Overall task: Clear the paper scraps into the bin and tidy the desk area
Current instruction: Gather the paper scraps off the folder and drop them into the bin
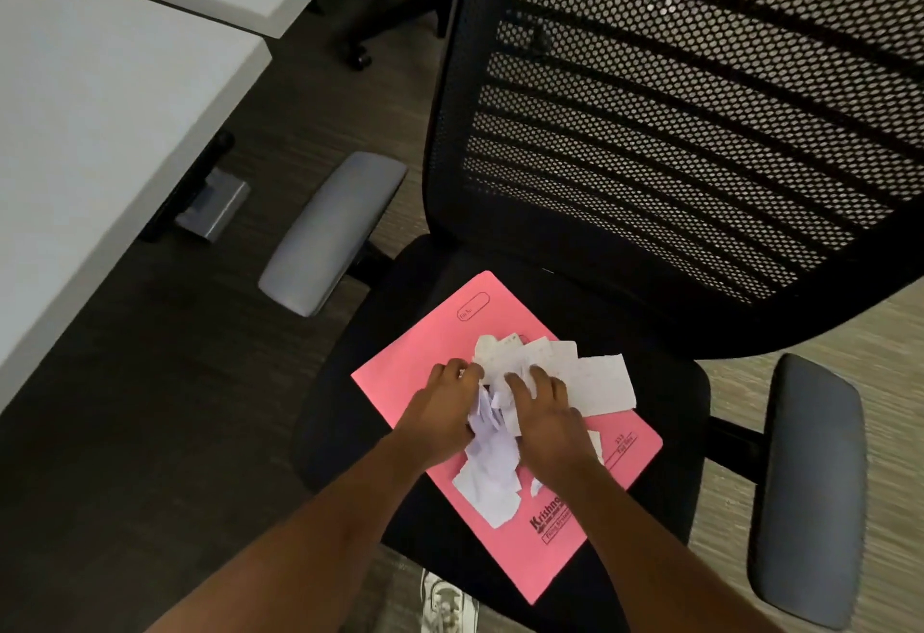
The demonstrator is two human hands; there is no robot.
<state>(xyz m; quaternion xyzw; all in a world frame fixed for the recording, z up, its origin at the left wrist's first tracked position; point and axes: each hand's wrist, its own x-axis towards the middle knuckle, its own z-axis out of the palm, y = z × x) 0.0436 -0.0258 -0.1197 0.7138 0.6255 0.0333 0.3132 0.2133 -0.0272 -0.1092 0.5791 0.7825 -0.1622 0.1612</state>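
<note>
A pink file folder (415, 362) lies flat on the black seat of an office chair (665, 372). Several torn white paper scraps (595, 382) are heaped on the folder. My left hand (445, 407) and my right hand (545, 412) press in from both sides of the heap, fingers curled around the scraps between them. More scraps (492, 487) lie loose on the folder just below my hands. No bin is in view.
The chair's mesh backrest (700, 107) rises behind the seat, with grey armrests at the left (330, 232) and right (805, 487). A white desk (100, 132) fills the upper left, its leg foot (212, 205) on the dark carpet. A shoe (445, 602) shows at the bottom.
</note>
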